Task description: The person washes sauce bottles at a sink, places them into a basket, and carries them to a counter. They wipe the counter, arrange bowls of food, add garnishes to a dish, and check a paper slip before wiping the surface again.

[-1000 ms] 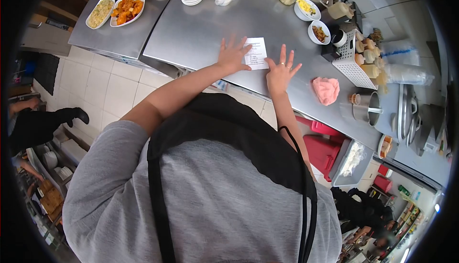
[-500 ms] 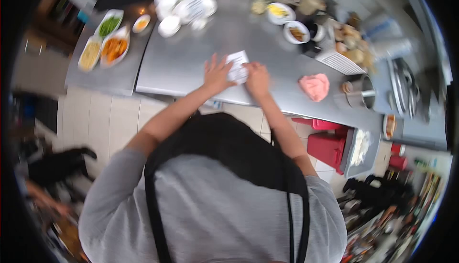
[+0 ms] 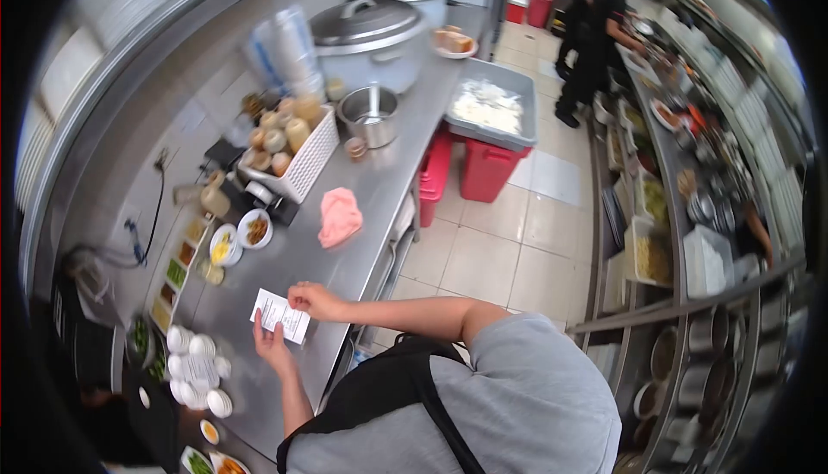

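A small white printed paper slip [image 3: 278, 308] is held just over the steel counter. My left hand [image 3: 273, 349] grips its lower edge, one finger along the left side and another lying over the print. At the slip's upper right corner, my right hand [image 3: 316, 301] has its fingers bent and pinched against the paper. A crumpled pink cloth [image 3: 340, 217] lies on the counter beyond my right hand. White stacked cups [image 3: 197, 369] with a printed paper on them stand to the left of my left hand.
Bowls of yellow food [image 3: 226, 248] and brown food [image 3: 256, 230] sit near a white basket of bottles [image 3: 309, 163]. Further along are a steel pot [image 3: 368, 118] and a large lidded pot [image 3: 366, 38]. A grey tub [image 3: 490, 103] stands over red bins. Two people [image 3: 595, 34] work at the opposite counter.
My view has swung to the right, bringing the aisle and the other people into sight. The slip, previously flat on the counter under both hands, is now lifted and held.
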Demonstrator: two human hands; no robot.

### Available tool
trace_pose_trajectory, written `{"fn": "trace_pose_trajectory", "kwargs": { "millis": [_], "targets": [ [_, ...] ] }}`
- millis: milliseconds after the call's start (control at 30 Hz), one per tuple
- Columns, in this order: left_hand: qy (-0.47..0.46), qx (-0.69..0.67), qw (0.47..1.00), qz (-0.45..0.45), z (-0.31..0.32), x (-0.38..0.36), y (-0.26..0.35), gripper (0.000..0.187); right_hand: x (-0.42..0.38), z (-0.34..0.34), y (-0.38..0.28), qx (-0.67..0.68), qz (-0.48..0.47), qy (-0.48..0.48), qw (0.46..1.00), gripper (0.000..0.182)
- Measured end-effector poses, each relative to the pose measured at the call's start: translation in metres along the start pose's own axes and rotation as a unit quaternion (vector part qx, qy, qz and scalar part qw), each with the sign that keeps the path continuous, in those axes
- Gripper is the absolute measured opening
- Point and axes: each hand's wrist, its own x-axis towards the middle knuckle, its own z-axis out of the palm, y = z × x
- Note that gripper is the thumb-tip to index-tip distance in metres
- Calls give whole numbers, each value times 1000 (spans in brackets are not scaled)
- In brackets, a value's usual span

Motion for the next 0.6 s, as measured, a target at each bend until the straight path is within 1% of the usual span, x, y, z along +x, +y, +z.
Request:
{"fn": "trace_pose_trajectory", "kwargs": {
  "millis": [33,67,133,200,233,300,333,433,467,500,533,567,600],
  "targets": [
    [-7,21,999,26,10,3,6,47,0,-7,-8,-7,1,18,1000,11],
    [-21,20,999,27,17,6,10,47,0,-13,-13,3,18,40,999,13],
    [-48,79,994,54,30,10,17,45,2,-26,-23,10,33,69,997,16],
    [-63,90,992,58,38,10,19,43,1,-37,-28,16,49,46,998,24],
    [-67,105,990,60,40,10,21,42,1,-40,-29,13,49,53,997,24],
    [-70,89,992,48,46,7,28,41,2,-39,-30,7,-19,81,997,26],
    [-66,74,994,36,47,6,32,41,3,-39,-30,7,-20,82,996,26],
    [-55,94,993,50,40,7,37,40,8,-35,-26,12,-10,79,997,26],
    [-49,96,993,52,34,9,38,40,11,-34,-26,-1,-39,77,996,26],
    [-48,129,988,64,25,12,38,40,16,-32,-26,-13,-69,72,995,26],
    [-45,163,983,75,16,13,39,41,20,-30,-25,-8,-71,64,995,26],
    [-32,165,983,76,11,12,42,41,26,-31,-26,-22,-92,64,993,25],
    [7,127,989,71,6,11,47,41,33,-31,-27,-35,-113,62,991,25]
  ]
}}
